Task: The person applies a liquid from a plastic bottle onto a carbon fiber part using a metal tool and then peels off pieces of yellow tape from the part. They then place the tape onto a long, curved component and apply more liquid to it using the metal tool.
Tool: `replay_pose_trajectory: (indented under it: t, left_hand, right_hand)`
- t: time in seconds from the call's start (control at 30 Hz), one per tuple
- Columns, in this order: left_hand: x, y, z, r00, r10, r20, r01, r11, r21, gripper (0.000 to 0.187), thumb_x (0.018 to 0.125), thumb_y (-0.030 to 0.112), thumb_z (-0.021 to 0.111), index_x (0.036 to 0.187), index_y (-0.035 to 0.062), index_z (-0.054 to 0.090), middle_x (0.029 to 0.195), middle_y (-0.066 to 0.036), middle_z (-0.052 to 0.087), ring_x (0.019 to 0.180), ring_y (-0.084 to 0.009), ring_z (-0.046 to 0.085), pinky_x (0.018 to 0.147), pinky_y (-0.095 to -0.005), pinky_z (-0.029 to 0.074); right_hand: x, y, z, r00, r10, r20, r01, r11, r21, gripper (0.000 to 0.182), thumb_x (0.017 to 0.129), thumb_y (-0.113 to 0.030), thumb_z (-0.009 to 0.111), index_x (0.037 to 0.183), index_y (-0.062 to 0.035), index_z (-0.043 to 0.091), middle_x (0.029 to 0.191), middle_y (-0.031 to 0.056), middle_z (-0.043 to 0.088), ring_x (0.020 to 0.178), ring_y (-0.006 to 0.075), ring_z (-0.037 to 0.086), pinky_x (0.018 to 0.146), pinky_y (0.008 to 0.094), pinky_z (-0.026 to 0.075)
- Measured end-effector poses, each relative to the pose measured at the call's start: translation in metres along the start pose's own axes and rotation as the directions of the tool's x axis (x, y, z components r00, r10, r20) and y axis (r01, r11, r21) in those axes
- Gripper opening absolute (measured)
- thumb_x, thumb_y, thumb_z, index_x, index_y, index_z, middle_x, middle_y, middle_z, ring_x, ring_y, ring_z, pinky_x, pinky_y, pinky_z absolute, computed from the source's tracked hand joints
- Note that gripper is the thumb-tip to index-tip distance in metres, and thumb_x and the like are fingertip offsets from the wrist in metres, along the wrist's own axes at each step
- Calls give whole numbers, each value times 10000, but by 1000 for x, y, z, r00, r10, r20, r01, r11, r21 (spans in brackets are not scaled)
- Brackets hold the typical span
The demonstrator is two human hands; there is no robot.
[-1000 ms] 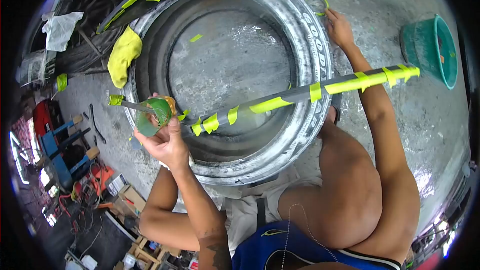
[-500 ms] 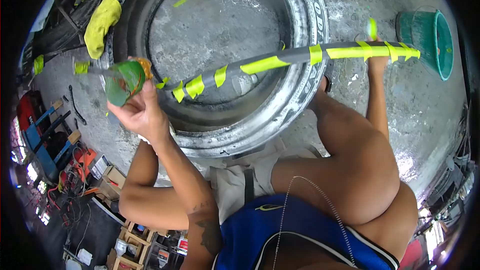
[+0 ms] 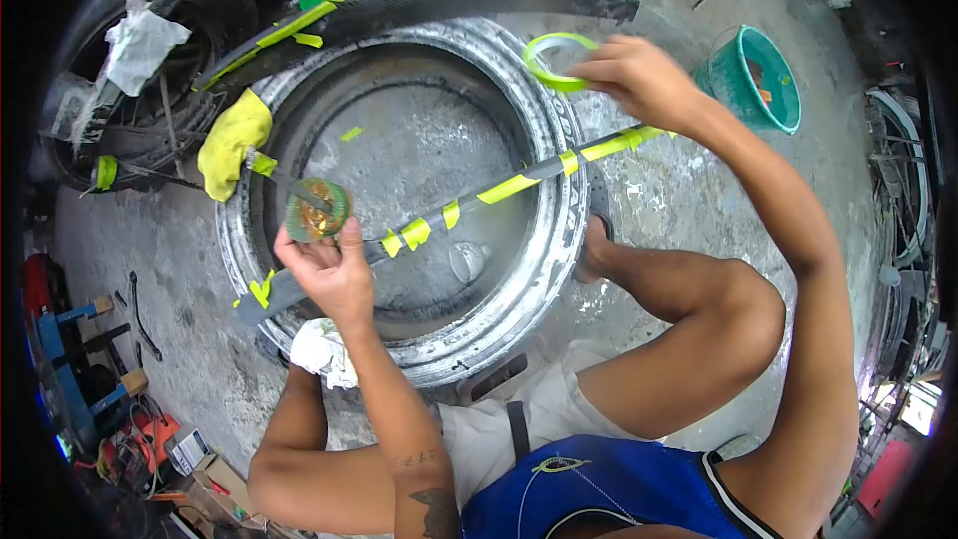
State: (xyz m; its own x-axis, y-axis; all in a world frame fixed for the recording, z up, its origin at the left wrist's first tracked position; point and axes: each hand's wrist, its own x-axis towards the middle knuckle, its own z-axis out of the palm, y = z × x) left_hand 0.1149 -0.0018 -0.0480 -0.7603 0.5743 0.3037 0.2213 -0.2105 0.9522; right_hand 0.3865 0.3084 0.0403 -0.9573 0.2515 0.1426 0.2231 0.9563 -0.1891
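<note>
My left hand point(image 3: 324, 265) holds a green round cup point(image 3: 337, 202) with brown-orange stuff inside and a dark flat tool resting in it, its end wrapped in yellow tape. My right hand point(image 3: 639, 75) pinches a ring-shaped roll of yellow-green tape point(image 3: 561, 81) above the tire's right edge. Between the hands, a long dark strip point(image 3: 539, 171) with several pieces of yellow-green tape lies across a large whitish tire point(image 3: 509, 279). Its left end passes below my left hand.
A yellow cloth point(image 3: 235, 145) lies on the tire's left edge. Beyond the tire sits another dark curved strip point(image 3: 519, 0) with tape. A green bucket point(image 3: 743, 90) stands at the right, and a white crumpled cloth point(image 3: 321, 349) is near my left knee.
My right hand has come up from behind the strip with the tape roll. The taped strip now rests lower across the tire. The cup in my left hand has turned, showing its contents.
</note>
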Motion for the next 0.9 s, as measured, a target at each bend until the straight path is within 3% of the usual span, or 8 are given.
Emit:
replay_pose_trajectory:
  t: [0.33,0.43,0.47,0.5,0.53,0.73,0.8,0.9]
  left_hand:
    - [-4,8,-2,998,-23,-51,20,998,-54,611,865,-40,693,1336,-6,305,1284,-187,504,1185,-250,561,1018,-368,455]
    - [-3,5,-2,1000,-16,-25,14,997,-79,616,857,-45,702,1323,-3,301,1287,-182,504,1176,-262,571,1006,-366,464]
    - [-2,3,-2,1000,-3,-19,2,997,-81,626,848,-47,713,1320,-9,303,1284,-188,502,1172,-263,566,1008,-372,463]
    - [-1,2,-2,999,-22,-24,20,998,-60,626,848,-47,713,1320,-9,303,1284,-188,502,1172,-263,566,1008,-372,463]
    - [0,1,0,1000,11,-21,-12,999,-52,625,845,-47,716,1315,-13,305,1281,-193,498,1170,-265,564,1007,-373,463]
    - [1,3,2,996,85,-8,-85,995,-49,533,857,-34,717,1240,-22,346,1261,-198,499,1158,-281,579,994,-379,504]
    - [2,2,2,997,80,-1,-80,996,-43,535,856,-35,717,1241,-22,346,1260,-198,498,1158,-281,579,995,-380,505]
    - [5,1,1,996,84,9,-84,996,-35,538,856,-39,715,1246,-22,345,1267,-204,494,1165,-288,578,998,-380,505]
  right_hand:
    - [71,24,93,980,96,173,-77,991,-111,371,856,-15,602,1222,-59,647,1197,156,657,1098,334,623,973,429,490]
    - [65,32,80,999,-41,-2,40,991,-129,460,800,52,571,1241,-63,636,1219,180,637,1102,371,614,963,425,496]
    - [66,30,73,994,-68,-80,61,994,-95,453,776,73,565,1199,-62,658,1148,181,661,1042,363,634,908,428,508]
    - [65,0,41,995,43,87,-39,998,-44,523,796,-54,601,1317,-43,573,911,262,667,860,419,648,768,470,509]
    - [63,-3,38,993,-59,-102,61,998,17,338,788,-75,609,1110,-11,690,948,247,681,880,401,662,792,444,526]
    - [29,-43,5,909,401,112,-405,914,19,369,782,-39,557,1129,-33,683,974,239,687,884,398,664,814,441,531]
    - [12,-37,8,999,35,13,-34,998,-52,451,763,-3,535,1196,-48,653,1071,236,667,993,394,632,889,450,501]
    - [-3,-44,8,995,37,95,-32,998,-60,508,745,28,520,1233,-57,630,1138,224,640,1078,394,587,947,452,468]
